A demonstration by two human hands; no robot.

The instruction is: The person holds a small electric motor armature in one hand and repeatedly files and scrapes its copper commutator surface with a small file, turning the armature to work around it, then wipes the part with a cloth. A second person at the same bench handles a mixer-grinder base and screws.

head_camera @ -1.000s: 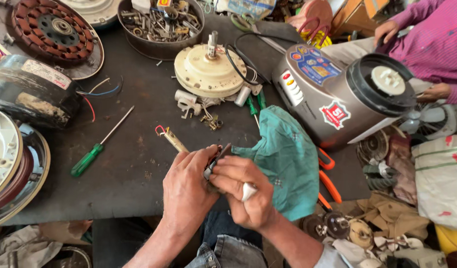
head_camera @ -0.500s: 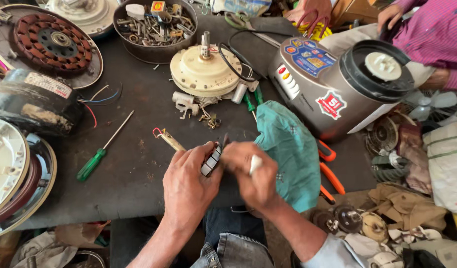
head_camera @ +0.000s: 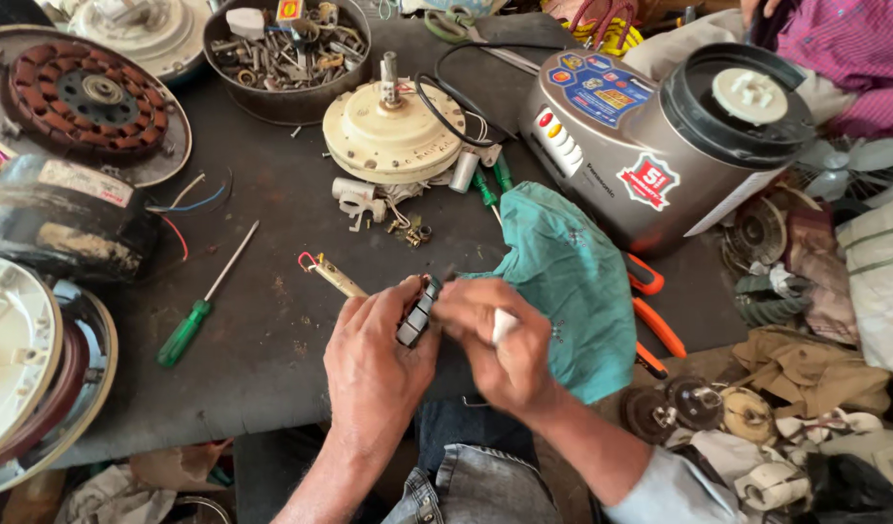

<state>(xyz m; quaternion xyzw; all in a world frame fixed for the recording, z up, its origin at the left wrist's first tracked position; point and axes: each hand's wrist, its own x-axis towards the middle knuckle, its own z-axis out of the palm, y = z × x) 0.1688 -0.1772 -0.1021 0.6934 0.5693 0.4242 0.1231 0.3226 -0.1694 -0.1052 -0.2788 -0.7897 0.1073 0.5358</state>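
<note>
Both hands work just above the near edge of the dark surface (head_camera: 272, 320). The left hand (head_camera: 374, 364) has its grip pinched on a small black ribbed part (head_camera: 417, 312); the right hand (head_camera: 500, 340) touches it while clasping a white piece (head_camera: 503, 325). A teal cloth (head_camera: 573, 272) lies just right; a green screwdriver (head_camera: 199, 315) lies well left, with bare room between.

A small black ridged part (head_camera: 417, 312) stands tilted on edge over the table's near edge, at six o'clock from the cream motor, white piece (head_camera: 504, 325) just beside it.

Dark worn worktable (head_camera: 272, 320), daylit; cluttered floor (head_camera: 815, 427) around.
</note>
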